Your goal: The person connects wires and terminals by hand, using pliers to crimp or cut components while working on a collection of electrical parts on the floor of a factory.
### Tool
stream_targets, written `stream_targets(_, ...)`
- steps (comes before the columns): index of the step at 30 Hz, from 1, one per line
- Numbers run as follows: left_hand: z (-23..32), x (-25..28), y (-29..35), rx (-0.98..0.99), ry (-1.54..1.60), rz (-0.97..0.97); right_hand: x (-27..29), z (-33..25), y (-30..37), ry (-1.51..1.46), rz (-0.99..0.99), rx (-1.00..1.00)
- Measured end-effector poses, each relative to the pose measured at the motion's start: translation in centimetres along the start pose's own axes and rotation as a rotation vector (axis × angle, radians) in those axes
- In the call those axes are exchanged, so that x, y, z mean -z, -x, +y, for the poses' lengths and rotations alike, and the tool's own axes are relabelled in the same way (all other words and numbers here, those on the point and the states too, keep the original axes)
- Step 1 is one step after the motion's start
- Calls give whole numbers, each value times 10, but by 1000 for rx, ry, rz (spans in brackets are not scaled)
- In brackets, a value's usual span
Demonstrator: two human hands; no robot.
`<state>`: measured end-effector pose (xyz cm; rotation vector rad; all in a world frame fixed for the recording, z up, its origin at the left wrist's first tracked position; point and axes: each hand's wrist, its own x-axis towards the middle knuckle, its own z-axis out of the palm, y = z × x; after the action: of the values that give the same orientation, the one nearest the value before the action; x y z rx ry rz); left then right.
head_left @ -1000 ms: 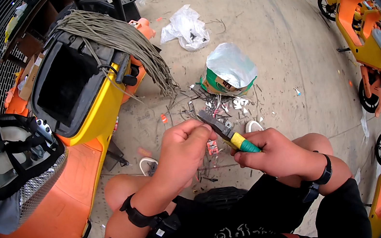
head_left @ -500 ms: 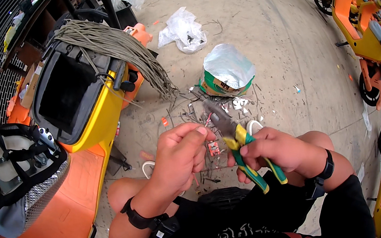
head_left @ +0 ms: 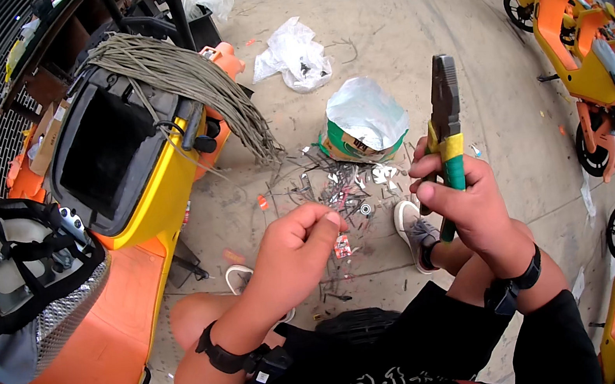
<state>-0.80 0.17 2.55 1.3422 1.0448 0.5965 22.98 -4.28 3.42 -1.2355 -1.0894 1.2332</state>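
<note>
My right hand (head_left: 470,200) is wrapped round a pair of combination pliers (head_left: 444,114) with green and yellow handles. Their dark jaws point up and away from me and look closed. My left hand (head_left: 297,256) is pinched, thumb against forefinger, in front of my chest; whatever is in it is hidden or too small to name. Below and beyond the hands, cut wire scraps and small parts (head_left: 315,187) litter the floor. Among them lie a ring-shaped bearing (head_left: 366,210) and a small red-and-white piece (head_left: 342,247).
A green bag with a silvery lining (head_left: 366,117) stands open ahead. At left is a yellow-orange scooter (head_left: 144,207) with a bundle of grey cords (head_left: 181,76) over it and a helmet-like item (head_left: 28,270). Clear plastic (head_left: 296,56) lies beyond; more scooters (head_left: 576,36) line the right.
My right hand has swung the pliers up and to the right, away from my left hand, and their jaws now point upward. My left hand has barely moved and stays pinched.
</note>
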Motion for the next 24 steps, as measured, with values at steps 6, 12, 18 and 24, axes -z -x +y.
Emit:
stream_targets(6, -14, -4, -4, 13, -122, -198, -19, 15, 3, 377, -221, 293)
stream_targets(12, -1, -6, 4, 4, -62, -256, -19, 19, 1, 720, -278, 563)
stream_targets(18, -1, 0, 2, 63, -198, -357, -20, 21, 2, 758, -302, 544)
stream_targets(24, -13, -6, 3, 14, -89, -356, -24, 20, 2, 699, -301, 528)
